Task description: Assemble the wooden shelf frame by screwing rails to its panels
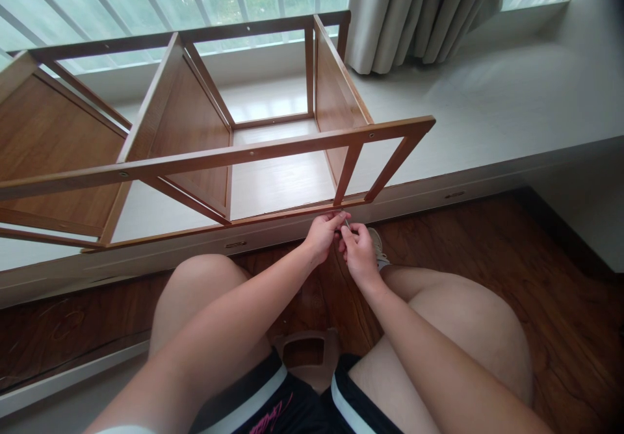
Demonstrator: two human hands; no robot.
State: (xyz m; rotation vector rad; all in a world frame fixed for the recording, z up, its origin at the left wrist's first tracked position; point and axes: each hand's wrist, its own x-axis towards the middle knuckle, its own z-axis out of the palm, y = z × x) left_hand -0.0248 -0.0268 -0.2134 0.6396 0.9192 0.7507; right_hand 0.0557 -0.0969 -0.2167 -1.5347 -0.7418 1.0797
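A wooden shelf frame (253, 154) lies on its side on a white window ledge (487, 109), its open side facing me. My left hand (322, 234) is pinched closed at the frame's lower front rail (292, 212), near its right end. My right hand (359, 251) is closed just beside it, gripping a small thin metal tool (347, 224) that points up toward the rail. The tool is too small to name. Both hands touch each other below the rail.
I sit on a low stool (307, 356) on a dark wooden floor (536, 278), knees spread. A grey curtain (414, 12) hangs at the back right. A shoe (377, 245) shows behind my right hand. A window with bars runs behind the frame.
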